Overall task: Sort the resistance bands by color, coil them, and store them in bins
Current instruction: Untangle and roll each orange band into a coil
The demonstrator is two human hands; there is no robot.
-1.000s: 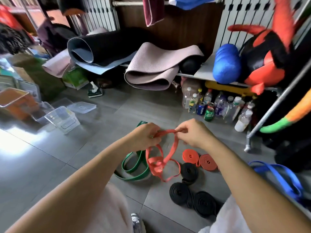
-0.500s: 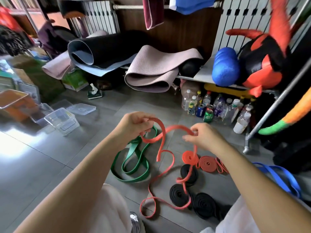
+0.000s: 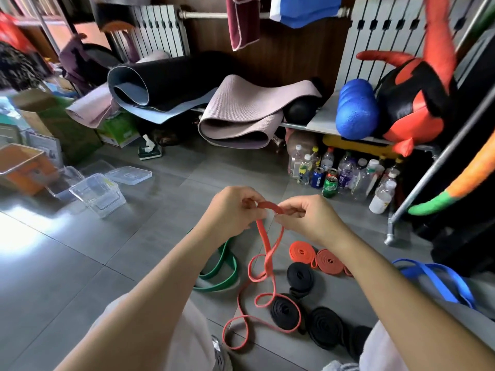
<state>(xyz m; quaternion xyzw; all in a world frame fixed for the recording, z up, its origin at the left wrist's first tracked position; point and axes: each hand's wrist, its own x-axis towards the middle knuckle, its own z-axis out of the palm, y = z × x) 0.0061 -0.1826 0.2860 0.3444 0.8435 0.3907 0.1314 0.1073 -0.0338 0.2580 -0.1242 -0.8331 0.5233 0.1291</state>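
Here, the left hand (image 3: 233, 210) and right hand (image 3: 308, 218) are pinching the orange band (image 3: 265, 245).
It is hanging above the black coils (image 3: 285, 310), and its loops are lying on the floor (image 3: 107, 263) beside them.

In the middle of the frame, the left hand (image 3: 230, 210) and the right hand (image 3: 308, 218) held the top of a long band (image 3: 267, 253). The rest of it lay on the floor (image 3: 134, 250) below them. A loose band (image 3: 222, 274) lay just left of it. The rolled-up bands (image 3: 300, 277) sat just right of it. A second loose band (image 3: 439, 279) lay at the right edge. The bins (image 3: 97, 195) stood at the middle left. Bottles (image 3: 345, 175) stood behind the hands, under a shelf (image 3: 321, 121) with mats (image 3: 241, 111) on it.
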